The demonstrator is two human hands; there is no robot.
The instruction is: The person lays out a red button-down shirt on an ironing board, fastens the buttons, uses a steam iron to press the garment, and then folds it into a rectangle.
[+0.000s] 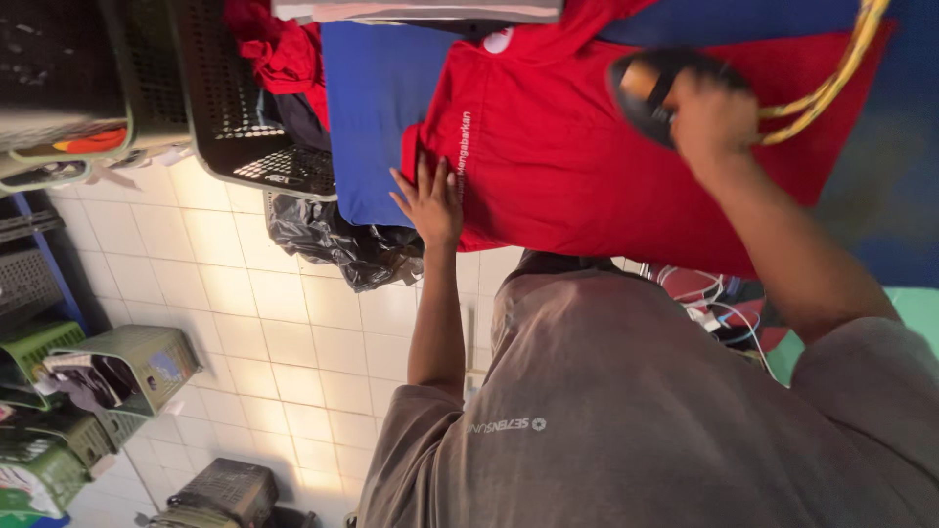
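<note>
Hands: left hand [430, 203] spread flat on red shirt [577, 166] at frame centre-top, right hand [709, 117] fisted around black iron [646, 88] on it. Dark basket [245, 108] upper left holds red clothes [284, 54]; green baskets [127, 372] lower left hold mixed items.

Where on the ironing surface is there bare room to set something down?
Bare blue board cover lies between the dark plastic basket and the red T-shirt, beside the left hand. The shirt's middle is crowded: the right hand grips the black iron there.
</note>
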